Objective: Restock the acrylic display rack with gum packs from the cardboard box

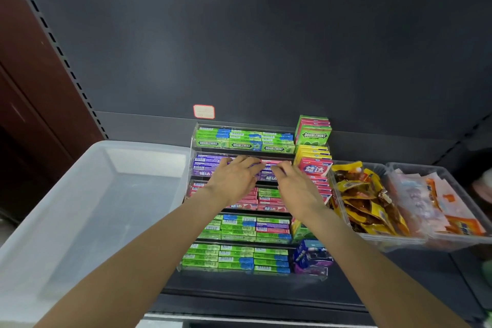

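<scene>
The acrylic display rack (193, 141) stands on a dark shelf, its stepped tiers filled with green, purple and pink gum packs. Both my hands reach to the second tier from the top. My left hand (234, 177) lies with straight fingers on the purple gum packs (206, 165). My right hand (295, 188) has its fingertips curled on a pink gum pack (273, 162) at the right of that tier. Green Doublemint packs (242, 141) fill the top tier. No cardboard box is in view.
A large translucent plastic bin (80, 194) sits left of the rack. Boxed gum (314, 133) stands stacked on the rack's right side. Two clear tubs hold yellow snack bags (364, 200) and orange-white sachets (439, 205). A dark back panel with a price tag (204, 111) rises behind.
</scene>
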